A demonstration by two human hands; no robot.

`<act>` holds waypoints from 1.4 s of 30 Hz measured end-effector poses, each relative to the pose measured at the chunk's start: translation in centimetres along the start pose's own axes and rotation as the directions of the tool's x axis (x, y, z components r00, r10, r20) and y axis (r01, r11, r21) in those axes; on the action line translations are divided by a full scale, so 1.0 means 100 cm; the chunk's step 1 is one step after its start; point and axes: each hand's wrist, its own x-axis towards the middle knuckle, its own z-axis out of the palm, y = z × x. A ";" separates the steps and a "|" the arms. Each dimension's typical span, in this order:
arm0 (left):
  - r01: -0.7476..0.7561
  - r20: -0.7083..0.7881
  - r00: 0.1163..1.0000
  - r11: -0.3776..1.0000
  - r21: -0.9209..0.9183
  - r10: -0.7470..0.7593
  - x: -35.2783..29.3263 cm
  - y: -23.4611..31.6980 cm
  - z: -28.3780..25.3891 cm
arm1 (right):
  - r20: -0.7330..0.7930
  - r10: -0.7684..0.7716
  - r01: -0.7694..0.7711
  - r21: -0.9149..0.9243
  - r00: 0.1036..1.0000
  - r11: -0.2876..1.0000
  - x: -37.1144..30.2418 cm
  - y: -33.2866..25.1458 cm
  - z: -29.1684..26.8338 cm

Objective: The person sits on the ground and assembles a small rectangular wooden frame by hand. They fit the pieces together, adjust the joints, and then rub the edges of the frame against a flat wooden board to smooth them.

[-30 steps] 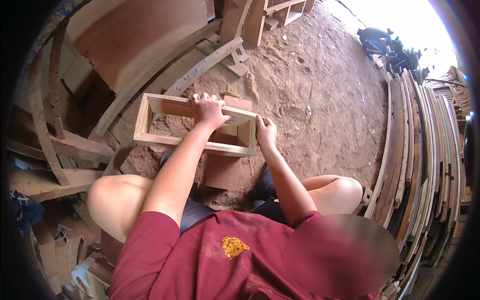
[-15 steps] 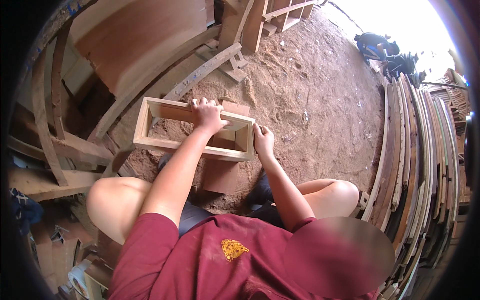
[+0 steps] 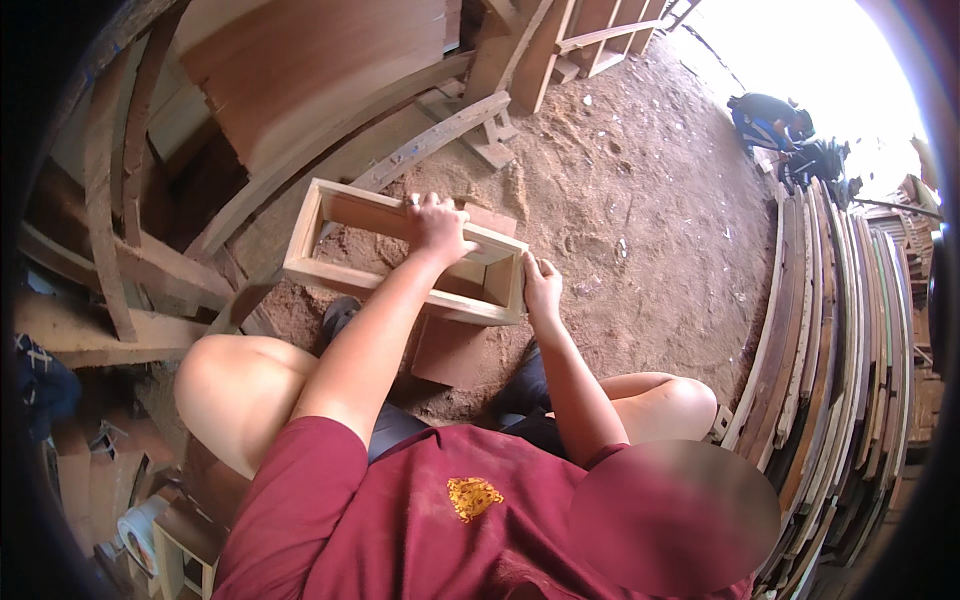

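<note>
A rectangular, box-like wooden frame (image 3: 370, 278) with an open middle stands over a flat reddish-brown board (image 3: 447, 353) in front of me. My left hand (image 3: 437, 232) reaches across it, with its fingers closed over the far rail and the thumb on the inner side. At the frame's right end, my right hand (image 3: 542, 287) is closed, with its fingertips touching the corner. Whatever lies inside those curled fingers, if anything, cannot be made out. My knees are bent on both sides, and the board lies between my feet.
A long wooden beam (image 3: 432, 143) lies beyond the frame on sawdust-covered ground (image 3: 640, 250). Long planks (image 3: 800, 330) are stacked at my right. Wooden shelving (image 3: 590, 40) stands at the far side. Another person (image 3: 768, 122) bends low at the far right. Curved timbers (image 3: 105, 200) crowd the left.
The view has shifted and turned slightly. The frame's left end has moved a little away from me. Both hands keep their places on the frame.
</note>
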 end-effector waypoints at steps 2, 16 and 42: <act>-0.008 0.002 1.000 1.000 -0.005 0.008 0.003 0.002 0.001 | -0.042 -0.021 0.020 -0.026 0.999 0.999 0.007 -0.001 0.001; 0.000 0.051 0.999 1.000 0.018 -0.001 0.004 0.002 0.002 | 0.046 -0.045 0.045 -0.003 0.998 0.999 0.008 0.006 -0.001; -0.020 0.005 1.000 1.000 0.006 0.020 0.002 0.000 0.006 | 0.265 0.118 -0.131 0.030 0.957 0.991 -0.078 0.010 -0.038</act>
